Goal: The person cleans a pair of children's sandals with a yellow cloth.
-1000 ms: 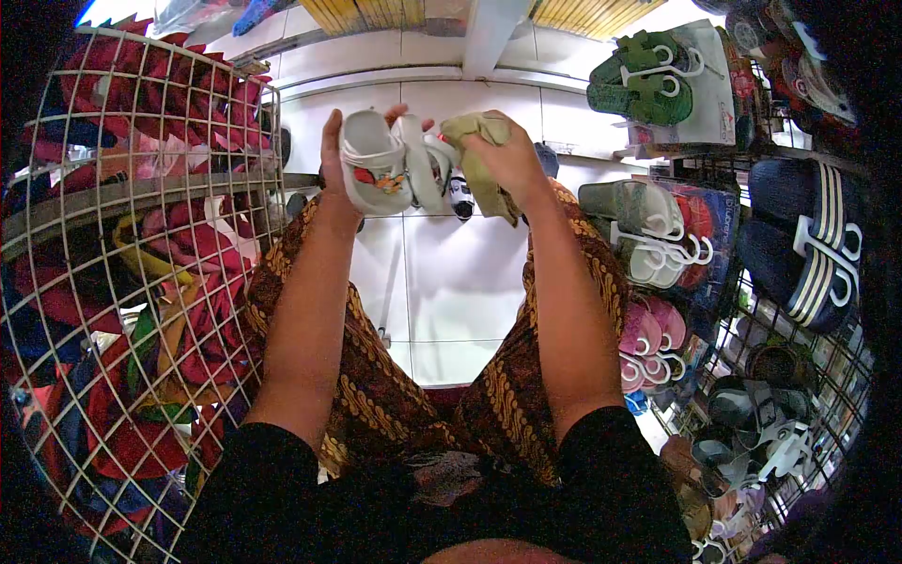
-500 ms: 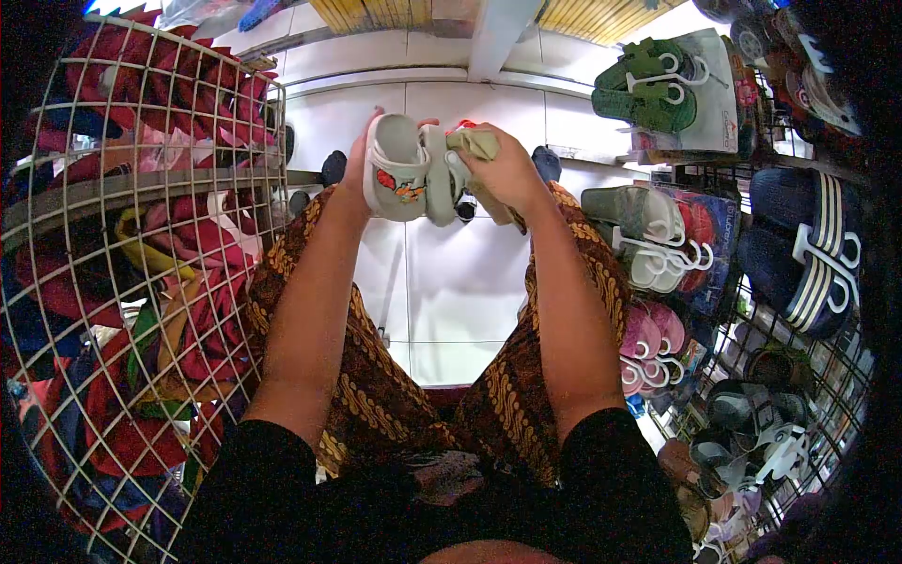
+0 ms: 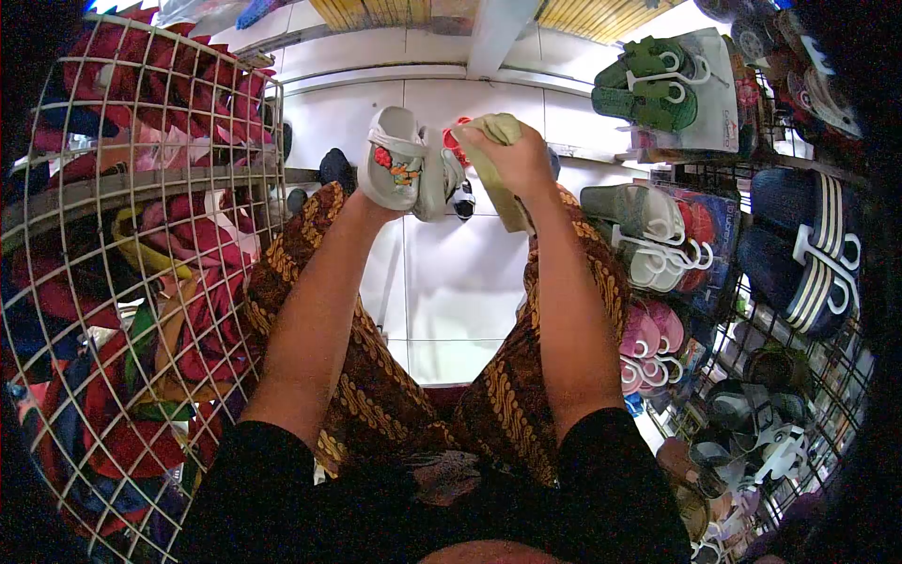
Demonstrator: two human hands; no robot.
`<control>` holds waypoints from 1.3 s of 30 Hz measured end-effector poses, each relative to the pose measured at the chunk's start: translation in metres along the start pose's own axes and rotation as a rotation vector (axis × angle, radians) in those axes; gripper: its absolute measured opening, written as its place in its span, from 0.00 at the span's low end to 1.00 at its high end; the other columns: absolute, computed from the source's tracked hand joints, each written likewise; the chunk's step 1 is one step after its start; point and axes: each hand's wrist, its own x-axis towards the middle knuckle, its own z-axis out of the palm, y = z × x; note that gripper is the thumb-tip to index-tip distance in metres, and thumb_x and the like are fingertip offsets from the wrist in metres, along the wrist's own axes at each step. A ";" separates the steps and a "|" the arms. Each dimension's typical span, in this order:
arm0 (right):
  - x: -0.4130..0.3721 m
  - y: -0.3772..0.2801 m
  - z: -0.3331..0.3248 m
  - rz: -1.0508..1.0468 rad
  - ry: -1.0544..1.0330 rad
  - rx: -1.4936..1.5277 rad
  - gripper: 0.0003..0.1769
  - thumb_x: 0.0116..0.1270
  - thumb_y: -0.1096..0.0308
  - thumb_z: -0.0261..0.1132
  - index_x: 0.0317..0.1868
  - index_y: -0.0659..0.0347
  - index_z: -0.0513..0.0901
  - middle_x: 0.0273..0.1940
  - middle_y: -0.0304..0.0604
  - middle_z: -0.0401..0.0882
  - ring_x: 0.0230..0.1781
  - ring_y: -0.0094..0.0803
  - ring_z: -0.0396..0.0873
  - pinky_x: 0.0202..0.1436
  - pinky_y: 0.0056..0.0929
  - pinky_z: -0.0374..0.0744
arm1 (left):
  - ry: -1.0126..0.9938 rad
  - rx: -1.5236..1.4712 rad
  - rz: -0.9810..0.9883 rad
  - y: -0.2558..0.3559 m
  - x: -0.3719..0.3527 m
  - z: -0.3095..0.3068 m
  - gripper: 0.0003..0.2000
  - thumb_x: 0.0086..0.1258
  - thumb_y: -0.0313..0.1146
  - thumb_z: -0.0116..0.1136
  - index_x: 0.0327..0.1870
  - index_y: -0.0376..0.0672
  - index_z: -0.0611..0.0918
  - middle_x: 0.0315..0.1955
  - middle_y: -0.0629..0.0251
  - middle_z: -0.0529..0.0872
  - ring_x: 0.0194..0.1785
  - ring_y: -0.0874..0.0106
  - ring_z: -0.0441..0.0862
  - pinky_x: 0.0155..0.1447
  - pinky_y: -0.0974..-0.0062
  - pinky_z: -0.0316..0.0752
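Left hand (image 3: pixel 365 203) is raised at 12 o'clock, grip closed on a pair of small pale-grey plastic sandals (image 3: pixel 395 160) with a red-and-orange cartoon charm. The fingers are mostly hidden behind the soles. Right hand (image 3: pixel 519 162) is just beside it at 1 o'clock, grip fisted tight on a crumpled olive-green cloth (image 3: pixel 498 130). The cloth touches the sandals' inner edge. Both are held over the white tiled floor (image 3: pixel 460 282), beyond knees in brown batik fabric (image 3: pixel 376 376).

Containers:
- **White wire basket** (image 3: pixel 141 179), 9 o'clock: heaped full with red, pink and yellow-strapped footwear pressed against the mesh.
- **Dark wire rack** (image 3: pixel 827 376), 3 o'clock: hung with pairs on white plastic hangers.
  - Green sandals (image 3: pixel 648 89) at the top.
  - Navy slides with white stripes (image 3: pixel 799 244) below them.
  - Pink pair (image 3: pixel 648 329) lower down.
  - Grey pairs at 4 o'clock.
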 end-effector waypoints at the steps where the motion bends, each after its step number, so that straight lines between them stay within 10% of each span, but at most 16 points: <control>1: -0.001 -0.001 -0.001 -0.023 -0.063 -0.002 0.23 0.56 0.49 0.76 0.41 0.61 0.86 0.38 0.48 0.87 0.38 0.36 0.85 0.46 0.33 0.81 | -0.011 0.022 -0.006 0.001 0.000 -0.002 0.14 0.76 0.42 0.51 0.54 0.47 0.80 0.46 0.61 0.84 0.48 0.65 0.84 0.53 0.62 0.82; 8: -0.012 -0.022 -0.008 0.006 -0.093 -0.084 0.24 0.54 0.49 0.76 0.39 0.62 0.85 0.35 0.48 0.87 0.35 0.38 0.85 0.44 0.34 0.81 | 0.041 0.668 0.136 -0.007 0.001 -0.014 0.16 0.74 0.36 0.56 0.60 0.48 0.75 0.53 0.62 0.81 0.53 0.66 0.81 0.60 0.64 0.78; 17: -0.015 -0.039 -0.024 -0.106 -0.153 -0.244 0.24 0.53 0.51 0.77 0.41 0.62 0.85 0.36 0.52 0.86 0.37 0.45 0.86 0.46 0.38 0.82 | 0.054 0.163 -0.103 -0.004 0.001 -0.003 0.15 0.77 0.40 0.50 0.60 0.47 0.75 0.52 0.60 0.82 0.53 0.68 0.81 0.59 0.63 0.77; 21: -0.016 -0.034 -0.027 -0.128 -0.196 -0.193 0.21 0.54 0.57 0.77 0.40 0.64 0.84 0.33 0.45 0.86 0.31 0.33 0.82 0.42 0.33 0.80 | 0.091 0.334 -0.013 -0.013 0.000 -0.003 0.17 0.77 0.41 0.50 0.61 0.46 0.75 0.53 0.62 0.82 0.52 0.68 0.82 0.57 0.64 0.79; 33: -0.018 -0.039 -0.014 -0.013 -0.035 -0.294 0.23 0.56 0.51 0.75 0.43 0.61 0.84 0.36 0.49 0.86 0.35 0.41 0.84 0.44 0.35 0.80 | -0.079 0.944 0.147 -0.001 -0.002 0.032 0.21 0.70 0.42 0.62 0.59 0.43 0.74 0.48 0.62 0.81 0.50 0.68 0.81 0.55 0.68 0.79; 35: -0.016 -0.035 -0.015 0.010 -0.005 -0.193 0.22 0.57 0.52 0.76 0.43 0.61 0.84 0.36 0.46 0.87 0.34 0.36 0.84 0.43 0.34 0.80 | -0.054 0.351 -0.002 -0.001 0.004 0.007 0.24 0.67 0.47 0.64 0.59 0.44 0.74 0.46 0.63 0.81 0.49 0.69 0.81 0.54 0.69 0.79; 39: -0.016 -0.031 -0.013 -0.065 -0.112 -0.099 0.22 0.56 0.52 0.76 0.41 0.60 0.85 0.34 0.44 0.86 0.32 0.31 0.82 0.42 0.31 0.80 | 0.133 0.222 -0.112 -0.005 0.017 -0.034 0.16 0.75 0.45 0.54 0.55 0.47 0.79 0.46 0.64 0.85 0.46 0.70 0.85 0.52 0.66 0.83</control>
